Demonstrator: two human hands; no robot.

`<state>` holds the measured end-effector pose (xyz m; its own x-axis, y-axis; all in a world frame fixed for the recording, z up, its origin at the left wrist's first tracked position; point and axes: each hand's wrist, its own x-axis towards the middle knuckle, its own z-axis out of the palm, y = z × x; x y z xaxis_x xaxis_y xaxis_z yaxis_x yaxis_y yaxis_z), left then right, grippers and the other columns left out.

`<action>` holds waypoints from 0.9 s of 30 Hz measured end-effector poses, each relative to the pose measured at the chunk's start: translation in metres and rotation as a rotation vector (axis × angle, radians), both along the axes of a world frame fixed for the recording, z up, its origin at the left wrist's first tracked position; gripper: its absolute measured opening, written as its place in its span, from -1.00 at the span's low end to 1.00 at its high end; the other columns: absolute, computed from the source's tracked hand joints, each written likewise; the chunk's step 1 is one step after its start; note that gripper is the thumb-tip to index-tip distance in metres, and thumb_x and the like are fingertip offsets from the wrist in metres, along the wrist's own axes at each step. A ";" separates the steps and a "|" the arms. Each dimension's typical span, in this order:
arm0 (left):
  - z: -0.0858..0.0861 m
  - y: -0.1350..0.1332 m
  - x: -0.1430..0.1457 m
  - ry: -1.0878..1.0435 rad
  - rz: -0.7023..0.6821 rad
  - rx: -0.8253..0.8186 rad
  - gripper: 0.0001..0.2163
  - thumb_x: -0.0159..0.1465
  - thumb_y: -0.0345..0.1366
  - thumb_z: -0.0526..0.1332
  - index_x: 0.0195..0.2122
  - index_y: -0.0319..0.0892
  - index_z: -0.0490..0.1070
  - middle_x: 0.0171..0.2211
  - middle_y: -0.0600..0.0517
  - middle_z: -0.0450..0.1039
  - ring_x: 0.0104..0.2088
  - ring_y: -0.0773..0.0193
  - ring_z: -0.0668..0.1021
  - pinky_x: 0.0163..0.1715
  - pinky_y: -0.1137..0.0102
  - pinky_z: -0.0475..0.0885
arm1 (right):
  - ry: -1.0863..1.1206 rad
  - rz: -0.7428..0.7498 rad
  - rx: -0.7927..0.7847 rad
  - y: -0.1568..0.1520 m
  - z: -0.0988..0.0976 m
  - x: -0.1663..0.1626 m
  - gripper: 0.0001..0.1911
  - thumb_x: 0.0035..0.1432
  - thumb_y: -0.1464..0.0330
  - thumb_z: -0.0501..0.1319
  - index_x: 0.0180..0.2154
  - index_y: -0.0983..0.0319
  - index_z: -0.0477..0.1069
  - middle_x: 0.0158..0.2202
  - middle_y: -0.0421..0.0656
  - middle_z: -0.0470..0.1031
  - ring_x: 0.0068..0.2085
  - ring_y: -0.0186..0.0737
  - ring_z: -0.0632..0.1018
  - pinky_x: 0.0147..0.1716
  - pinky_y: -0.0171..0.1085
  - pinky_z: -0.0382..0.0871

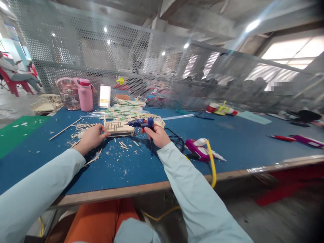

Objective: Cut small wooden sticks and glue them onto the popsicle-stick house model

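Observation:
My right hand (159,135) is closed around a blue hot glue gun (141,123); a long clear glue stick (177,116) sticks out of its back. The nozzle points left, at a small wooden stick model (118,127) on the table. My left hand (92,136) pinches the model's left end between thumb and fingers. Whether the nozzle touches the wood, I cannot tell. Short stick offcuts (124,145) lie in front of the model. Behind it are bundles of sticks in plastic wrap (129,107).
A pink bottle (85,96) and a clear jug (69,96) stand back left, near another stick model (48,104). Right of my hand lie a purple-white tool (198,150) with a yellow cord (212,165) and a black cable (177,137). A perforated metal screen (101,54) borders the table's back.

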<state>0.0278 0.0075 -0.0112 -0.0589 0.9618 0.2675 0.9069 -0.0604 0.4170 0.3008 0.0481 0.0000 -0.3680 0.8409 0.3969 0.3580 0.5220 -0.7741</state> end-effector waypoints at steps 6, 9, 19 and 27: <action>0.000 -0.001 0.001 0.000 0.000 0.013 -0.72 0.11 -0.02 0.07 -0.40 -0.14 0.29 -0.46 -0.02 0.43 -0.46 0.19 0.45 -0.51 0.42 0.18 | -0.022 -0.011 0.006 0.002 -0.004 -0.002 -0.60 0.07 0.10 0.05 -0.24 0.30 0.35 -0.48 -0.20 0.42 -0.63 -0.43 0.26 -0.61 -0.38 0.18; 0.000 0.000 0.000 0.001 -0.002 0.007 -0.73 0.10 -0.02 0.08 -0.40 -0.14 0.29 -0.45 -0.02 0.45 -0.45 0.20 0.46 -0.51 0.42 0.19 | -0.019 -0.007 -0.010 0.001 -0.002 -0.004 -0.60 0.05 0.07 0.06 -0.32 0.30 0.33 -0.50 -0.20 0.40 -0.64 -0.44 0.26 -0.61 -0.37 0.17; 0.000 0.000 0.000 -0.006 0.005 0.006 -0.73 0.09 -0.02 0.09 -0.40 -0.14 0.30 -0.46 -0.01 0.45 -0.46 0.19 0.46 -0.51 0.42 0.19 | -0.008 0.002 -0.031 -0.002 0.002 -0.006 -0.64 0.05 0.08 0.06 -0.41 0.27 0.26 -0.55 -0.25 0.31 -0.65 -0.46 0.24 -0.64 -0.38 0.14; 0.000 0.000 -0.001 -0.015 -0.006 0.005 -0.74 0.10 -0.04 0.08 -0.41 -0.14 0.31 -0.47 -0.02 0.44 -0.46 0.20 0.44 -0.50 0.42 0.18 | -0.011 -0.002 -0.018 -0.001 0.000 -0.006 -0.64 0.07 0.07 0.03 -0.39 0.27 0.25 -0.54 -0.27 0.29 -0.65 -0.47 0.24 -0.64 -0.39 0.12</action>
